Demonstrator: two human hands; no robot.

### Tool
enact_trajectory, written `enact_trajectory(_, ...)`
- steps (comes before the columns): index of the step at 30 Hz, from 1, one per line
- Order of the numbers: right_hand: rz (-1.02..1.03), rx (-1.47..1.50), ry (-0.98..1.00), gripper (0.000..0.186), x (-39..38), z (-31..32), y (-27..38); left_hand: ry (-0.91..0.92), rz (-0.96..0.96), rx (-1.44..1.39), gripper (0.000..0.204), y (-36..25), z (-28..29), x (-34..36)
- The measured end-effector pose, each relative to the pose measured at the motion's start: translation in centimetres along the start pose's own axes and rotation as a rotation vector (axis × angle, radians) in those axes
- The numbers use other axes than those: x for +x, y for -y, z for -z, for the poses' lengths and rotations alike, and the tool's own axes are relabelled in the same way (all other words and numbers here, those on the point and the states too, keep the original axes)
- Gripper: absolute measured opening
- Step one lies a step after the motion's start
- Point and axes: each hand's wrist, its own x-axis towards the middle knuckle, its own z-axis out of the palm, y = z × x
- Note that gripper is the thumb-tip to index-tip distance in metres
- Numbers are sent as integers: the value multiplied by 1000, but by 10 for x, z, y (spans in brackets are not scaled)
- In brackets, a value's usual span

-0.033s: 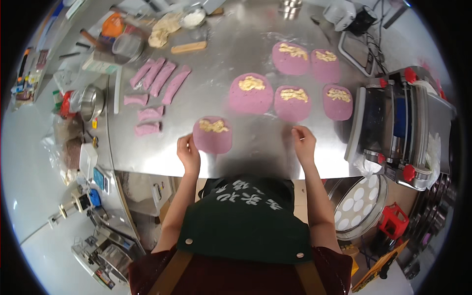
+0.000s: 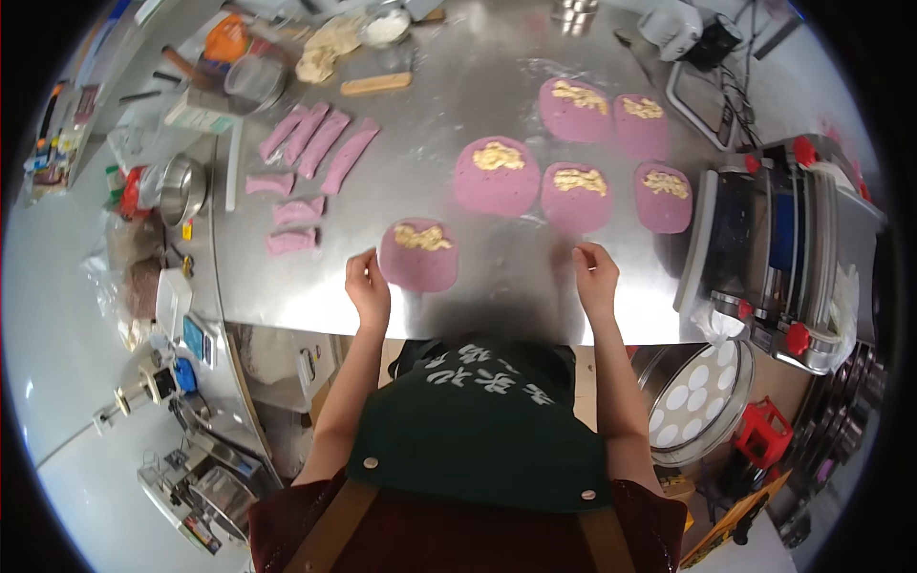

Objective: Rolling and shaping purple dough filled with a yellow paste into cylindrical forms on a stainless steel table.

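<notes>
Just off the left edge of the nearest pink dough round (image 2: 418,272), my left hand (image 2: 367,289) has its fingers curled together. I make out nothing in them. Yellowish filling (image 2: 422,237) lies across the upper part of that round. My right hand (image 2: 596,277) hovers over the steel table (image 2: 516,272) near its front edge, its thumb and fingers drawn in with nothing visible between them. Beyond it lie several more flat pink rounds with filling, among them a large one (image 2: 496,186), one beside it (image 2: 576,207) and one farther right (image 2: 663,208).
Rolled pink dough strips (image 2: 325,143) and shorter pieces (image 2: 298,209) lie at left. Behind them are a wooden stick (image 2: 376,84), pale dough (image 2: 330,53) and a bowl of white powder (image 2: 386,29). A machine with red knobs (image 2: 793,239) borders the right side.
The whole picture has shifted slightly as the head moved. Both hands keep nearly the same pose, and the dough pieces keep their arrangement.
</notes>
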Motion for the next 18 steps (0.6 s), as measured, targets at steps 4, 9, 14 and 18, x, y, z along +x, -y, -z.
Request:
enact_trajectory(4,-91,60,165,18,-27,-44,-6,94,105,8,18,35,6,20)
enact_trajectory(9,9,178,273,23,-49,-117,-14,379,557,-413,26,58,3,44)
enact_trajectory(14,-74,131,239,27,-18,-161,-14,534,539,-523,28,65,-13,59)
enact_trajectory(18,-94,81,199,27,0,-176,8,644,469,-514,29,52,-27,80)
